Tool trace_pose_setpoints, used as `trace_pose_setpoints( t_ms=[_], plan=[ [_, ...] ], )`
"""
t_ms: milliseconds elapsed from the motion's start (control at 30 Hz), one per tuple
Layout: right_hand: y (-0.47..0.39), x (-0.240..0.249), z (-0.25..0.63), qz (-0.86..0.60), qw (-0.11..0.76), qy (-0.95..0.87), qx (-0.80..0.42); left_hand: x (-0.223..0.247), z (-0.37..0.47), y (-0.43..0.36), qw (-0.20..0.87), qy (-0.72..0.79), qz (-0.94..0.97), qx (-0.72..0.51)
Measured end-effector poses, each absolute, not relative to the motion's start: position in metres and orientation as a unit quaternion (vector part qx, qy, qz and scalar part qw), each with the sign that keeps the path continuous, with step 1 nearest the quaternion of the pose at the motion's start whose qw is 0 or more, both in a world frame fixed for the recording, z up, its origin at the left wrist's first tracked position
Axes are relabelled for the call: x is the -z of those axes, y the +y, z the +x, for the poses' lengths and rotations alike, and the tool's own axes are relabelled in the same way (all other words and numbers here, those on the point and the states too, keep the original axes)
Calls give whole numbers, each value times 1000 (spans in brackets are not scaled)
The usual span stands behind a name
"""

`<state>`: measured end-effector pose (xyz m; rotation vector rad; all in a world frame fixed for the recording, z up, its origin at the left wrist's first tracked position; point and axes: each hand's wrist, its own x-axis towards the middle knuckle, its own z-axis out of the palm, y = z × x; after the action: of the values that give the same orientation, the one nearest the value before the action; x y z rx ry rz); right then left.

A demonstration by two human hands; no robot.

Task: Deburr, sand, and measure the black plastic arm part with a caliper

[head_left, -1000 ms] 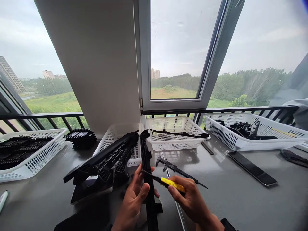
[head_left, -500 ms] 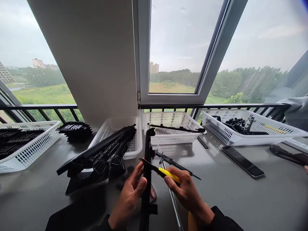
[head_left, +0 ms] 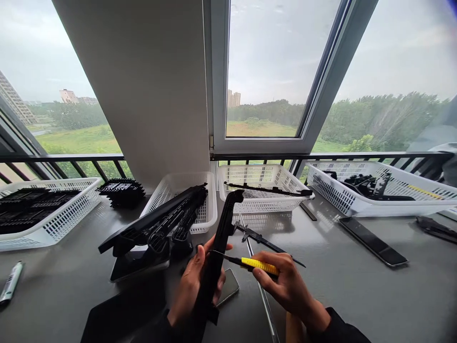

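Observation:
My left hand (head_left: 194, 281) is wrapped round a long black plastic part (head_left: 224, 224), which stands tilted with its hooked top leaning right. In my right hand (head_left: 285, 281) is a yellow and black utility knife (head_left: 259, 266). Its blade points left and lies against the part just above my left thumb; whether it cuts in cannot be told. Behind my hands, a caliper (head_left: 266, 242) and a long metal ruler (head_left: 262, 290) lie on the grey table (head_left: 342, 305). A phone (head_left: 228, 287) shows partly behind the black part.
White baskets stand along the back: a left basket (head_left: 67, 228), one under long black parts (head_left: 157, 219), a middle basket (head_left: 264, 206) with a black strip (head_left: 267, 189) across it, and a right basket (head_left: 357, 208). A dark phone (head_left: 373, 240) lies at right, a marker-like tube (head_left: 12, 283) at left.
The black part has turned, its top now leaning right and its lower end left. My left hand has rotated with it. The blade has moved lower along the part. The view has shifted left.

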<state>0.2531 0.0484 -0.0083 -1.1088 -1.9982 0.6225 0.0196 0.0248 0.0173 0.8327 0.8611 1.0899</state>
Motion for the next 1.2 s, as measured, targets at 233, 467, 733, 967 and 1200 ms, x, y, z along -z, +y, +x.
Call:
trace_pose_setpoints(
  t_ms=[233,467,733,967,1200],
  plan=[
    [44,7,254,-400,374,-797,-253,1,19,32,700,351,345,-518],
    [43,11,249,-413,368,-798,-238,-6,17,33,701,359,343,-512],
    [48,11,247,-420,446,-763,-205,-15,19,31,680,396,364,-498],
    [47,15,244,-427,474,-747,-188,-12,24,30,706,382,295,-519],
    [49,18,246,-435,494,-727,-195,-9,27,30,721,342,286,-531]
  ],
)
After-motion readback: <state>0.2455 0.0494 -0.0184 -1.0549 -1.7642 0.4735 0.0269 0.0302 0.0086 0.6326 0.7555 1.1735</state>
